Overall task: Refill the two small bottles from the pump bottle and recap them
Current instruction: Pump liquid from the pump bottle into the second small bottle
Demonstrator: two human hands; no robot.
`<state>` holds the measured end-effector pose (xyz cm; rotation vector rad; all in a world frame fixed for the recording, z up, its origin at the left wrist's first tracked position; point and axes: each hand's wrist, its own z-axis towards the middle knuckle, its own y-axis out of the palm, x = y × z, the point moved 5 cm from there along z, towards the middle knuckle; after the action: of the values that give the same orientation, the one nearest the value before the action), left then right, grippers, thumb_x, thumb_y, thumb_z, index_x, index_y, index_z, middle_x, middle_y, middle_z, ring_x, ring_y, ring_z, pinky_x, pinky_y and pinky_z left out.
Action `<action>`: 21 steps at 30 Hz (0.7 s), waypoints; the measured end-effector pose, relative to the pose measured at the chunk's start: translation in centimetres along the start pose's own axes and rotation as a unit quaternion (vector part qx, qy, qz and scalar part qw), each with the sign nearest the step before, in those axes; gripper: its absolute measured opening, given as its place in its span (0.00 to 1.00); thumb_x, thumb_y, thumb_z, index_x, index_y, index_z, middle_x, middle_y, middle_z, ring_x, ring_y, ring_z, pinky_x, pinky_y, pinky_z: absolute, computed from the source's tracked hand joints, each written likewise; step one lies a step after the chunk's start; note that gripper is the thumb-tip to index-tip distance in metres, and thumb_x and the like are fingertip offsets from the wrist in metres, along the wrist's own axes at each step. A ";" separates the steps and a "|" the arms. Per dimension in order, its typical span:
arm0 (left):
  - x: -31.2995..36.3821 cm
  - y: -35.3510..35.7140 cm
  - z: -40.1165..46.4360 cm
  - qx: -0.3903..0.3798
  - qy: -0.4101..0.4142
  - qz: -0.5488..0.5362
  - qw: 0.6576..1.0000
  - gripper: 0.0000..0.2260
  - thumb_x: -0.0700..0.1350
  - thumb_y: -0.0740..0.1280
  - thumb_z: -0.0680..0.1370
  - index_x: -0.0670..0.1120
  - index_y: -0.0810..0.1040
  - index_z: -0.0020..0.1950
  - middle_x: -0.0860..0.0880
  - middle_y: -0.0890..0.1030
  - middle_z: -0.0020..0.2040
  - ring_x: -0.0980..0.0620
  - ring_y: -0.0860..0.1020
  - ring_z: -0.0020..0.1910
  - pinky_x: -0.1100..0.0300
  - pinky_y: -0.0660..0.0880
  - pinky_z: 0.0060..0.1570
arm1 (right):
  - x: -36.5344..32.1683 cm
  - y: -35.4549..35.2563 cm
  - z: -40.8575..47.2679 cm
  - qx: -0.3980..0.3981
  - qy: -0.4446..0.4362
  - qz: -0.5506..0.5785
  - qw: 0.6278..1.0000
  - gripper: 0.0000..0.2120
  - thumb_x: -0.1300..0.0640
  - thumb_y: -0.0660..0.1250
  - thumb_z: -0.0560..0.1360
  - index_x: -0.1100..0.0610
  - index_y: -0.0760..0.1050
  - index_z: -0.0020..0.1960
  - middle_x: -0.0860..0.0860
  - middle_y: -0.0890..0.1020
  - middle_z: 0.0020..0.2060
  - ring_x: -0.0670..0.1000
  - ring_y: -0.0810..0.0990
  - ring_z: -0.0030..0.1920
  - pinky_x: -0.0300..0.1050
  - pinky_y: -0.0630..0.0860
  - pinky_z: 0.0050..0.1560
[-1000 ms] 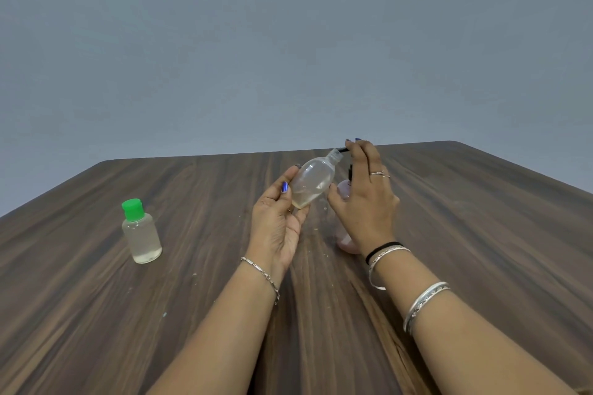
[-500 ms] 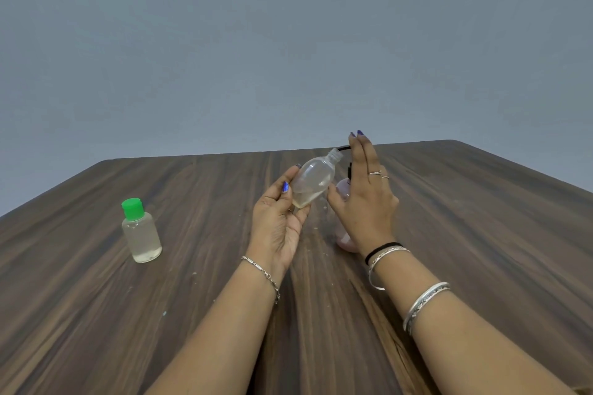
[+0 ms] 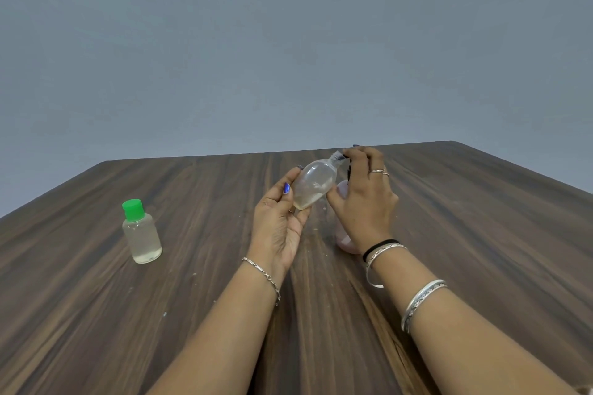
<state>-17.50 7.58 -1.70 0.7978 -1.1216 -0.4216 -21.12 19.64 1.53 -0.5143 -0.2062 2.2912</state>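
My left hand (image 3: pixel 278 218) grips a small clear bottle (image 3: pixel 313 184) with no cap, tilted so its open neck points up and right to the black pump nozzle. A little clear liquid lies in its lower end. My right hand (image 3: pixel 362 199) covers the pinkish pump bottle (image 3: pixel 344 239), its fingers curled down on the pump head and its thumb on the bottle's side; most of that bottle is hidden. A second small clear bottle (image 3: pixel 141 234) with a green cap stands upright on the table at the left, partly full.
The dark wooden table (image 3: pixel 465 234) stretches out on all sides of the hands, with a few small specks on its surface. Its far edge meets a plain grey wall. No loose cap is in sight.
My right hand's fingers, raised straight half a second ago, have come down and curled onto the pump head. The tilted bottle and my left hand stay in place.
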 end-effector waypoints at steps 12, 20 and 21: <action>0.1 0.2 0.1 -0.006 0.004 -0.001 1.000 0.11 0.35 0.56 0.80 0.40 0.76 0.54 0.44 0.81 0.53 0.50 0.80 0.52 0.55 0.77 0.54 | 1.5 0.0 -0.1 -0.138 0.049 0.079 0.986 0.40 0.50 0.69 0.70 0.44 0.50 0.75 0.40 0.54 0.74 0.47 0.63 0.70 0.42 0.70 0.46; 0.1 0.2 0.0 -0.007 -0.001 -0.005 1.000 0.11 0.36 0.55 0.80 0.41 0.76 0.55 0.44 0.79 0.55 0.50 0.79 0.52 0.58 0.79 0.49 | 2.1 -0.2 0.1 -0.206 0.105 0.159 0.960 0.46 0.50 0.72 0.67 0.33 0.43 0.71 0.47 0.72 0.62 0.48 0.74 0.57 0.47 0.74 0.51; 0.1 0.2 0.0 -0.009 -0.001 -0.004 1.000 0.11 0.36 0.56 0.80 0.42 0.76 0.54 0.45 0.80 0.54 0.51 0.80 0.51 0.58 0.79 0.48 | 2.1 -0.2 0.0 -0.203 0.098 0.146 0.963 0.47 0.49 0.72 0.66 0.32 0.41 0.69 0.48 0.75 0.58 0.50 0.76 0.56 0.47 0.74 0.49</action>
<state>-17.47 7.59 -1.47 0.7872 -1.1154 -0.4389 -22.36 21.26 0.98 -1.0366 -0.5389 2.4679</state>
